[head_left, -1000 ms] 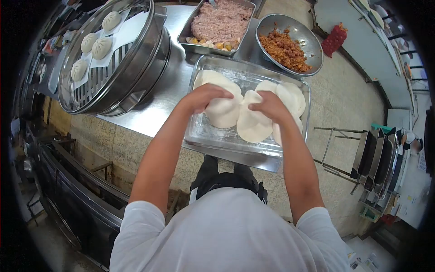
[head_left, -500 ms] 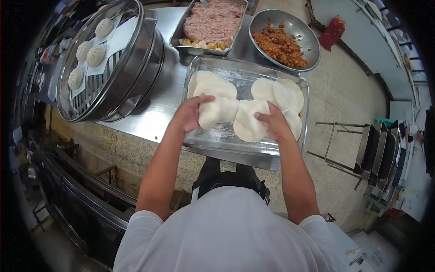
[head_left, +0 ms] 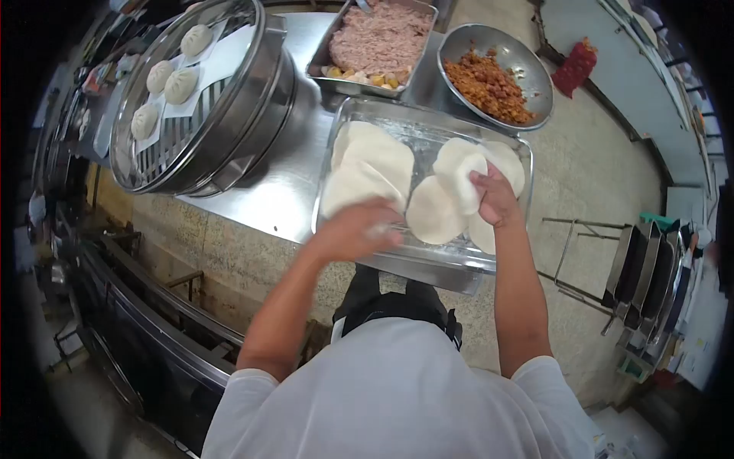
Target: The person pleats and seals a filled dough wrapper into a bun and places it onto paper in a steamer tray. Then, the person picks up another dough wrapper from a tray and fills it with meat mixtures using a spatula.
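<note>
My right hand (head_left: 498, 200) pinches the edge of a round dough wrapper (head_left: 468, 182) above the right half of a metal tray (head_left: 327, 183). More flat wrappers (head_left: 436, 213) lie below and around it, some overlapping. At the tray's near side is my left hand (head_left: 355, 231), smeared by motion, beside the wrappers on the left (head_left: 358, 187). Something pale or shiny shows at its fingers, too blurred to name.
A pan of minced meat (head_left: 381, 38) with a utensil handle and a bowl of reddish-brown filling (head_left: 489, 84) stand behind the tray. Left of them, a steamer (head_left: 271, 115) holds several pleated buns (head_left: 181, 86). Dark trays on a rack (head_left: 638, 264) stand right.
The left hand has let go of its wrapper, which now lies on the left wrappers, and moved toward the tray's near edge. My right hand has lifted a wrapper, leaving another lying flat.
</note>
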Motion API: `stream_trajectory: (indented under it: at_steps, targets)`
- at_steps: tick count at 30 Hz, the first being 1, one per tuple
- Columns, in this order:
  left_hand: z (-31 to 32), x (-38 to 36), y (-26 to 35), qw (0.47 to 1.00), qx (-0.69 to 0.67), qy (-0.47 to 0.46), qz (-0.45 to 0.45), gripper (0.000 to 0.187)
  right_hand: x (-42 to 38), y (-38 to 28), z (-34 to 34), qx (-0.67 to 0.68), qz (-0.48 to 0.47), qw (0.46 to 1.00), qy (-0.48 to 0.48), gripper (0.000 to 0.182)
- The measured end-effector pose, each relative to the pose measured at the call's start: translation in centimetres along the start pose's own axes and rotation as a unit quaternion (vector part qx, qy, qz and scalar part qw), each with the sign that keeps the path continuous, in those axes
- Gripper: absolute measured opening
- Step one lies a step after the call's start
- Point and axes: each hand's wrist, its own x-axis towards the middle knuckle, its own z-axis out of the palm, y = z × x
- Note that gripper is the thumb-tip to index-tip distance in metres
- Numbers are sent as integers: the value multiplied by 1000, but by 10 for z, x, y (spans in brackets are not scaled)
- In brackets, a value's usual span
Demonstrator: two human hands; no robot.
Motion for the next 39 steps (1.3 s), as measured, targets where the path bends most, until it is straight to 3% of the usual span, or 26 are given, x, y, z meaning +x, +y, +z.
stream_trajectory:
  at_steps: [2,3,7,9,10,11,12,13,14,15,16,17,18,19,21,22,24,28,29,31,33,37,39]
  targets:
    - [33,14,-10,979,-18,-202,-8,35,5,5,13,-21,9,1000,6,46]
    - [32,15,-13,980,-18,-197,-8,35,7,2,20,-40,11,999,20,42]
    - [14,13,-26,997,-46,52,-25,34,18,-20,43,-54,5,997,-50,35]
    - [1,23,-45,988,85,125,8,36,28,-39,59,-31,-8,994,-107,31]
    - [0,27,-54,988,86,126,8,36,30,-52,67,-54,8,991,-120,29]
    - [0,31,-62,989,129,66,1,37,40,-56,65,-54,7,991,-120,29]
    - [2,32,-65,985,170,5,-7,38,51,-61,58,-133,15,987,-92,28]
    - [4,32,-63,986,169,5,-5,38,61,-64,48,-211,23,975,-64,27]
    - [6,32,-59,986,164,-27,-27,40,74,-55,28,-398,-29,913,87,24]
    - [4,32,-57,984,160,-59,-50,42,74,-48,23,-398,-31,913,87,24]
    - [0,34,-58,984,160,-59,-50,42,67,-39,22,-526,-129,830,136,24]
    - [-6,36,-61,995,75,-8,-64,44,59,-29,20,-636,-222,718,179,26]
    - [-11,38,-65,996,-10,45,-78,45,47,-12,26,-625,-228,727,171,25]
    - [-13,43,-72,996,-13,44,-83,45,38,6,32,-630,-208,735,141,22]
    - [-18,64,-86,970,134,176,-97,44,25,39,46,-565,-81,819,60,21]
    - [-18,73,-92,970,135,178,-97,44,25,59,49,-488,-48,871,31,23]
    - [-16,88,-93,962,237,76,-115,45,23,85,54,-472,-11,878,80,26]
    - [-22,105,-90,959,227,86,-146,46,20,95,58,-447,-10,888,106,26]
    - [-27,109,-91,969,168,105,-146,45,20,95,56,-446,-11,889,107,26]
    - [-36,110,-84,976,110,123,-144,45,17,86,64,-294,61,951,79,20]
    - [-45,113,-78,970,68,-19,-234,44,17,81,72,-244,82,963,81,18]
    - [-29,101,-74,978,48,8,-203,40,30,91,76,-75,101,989,83,17]
    - [-14,89,-64,987,95,93,-95,34,30,91,77,-21,86,993,84,21]
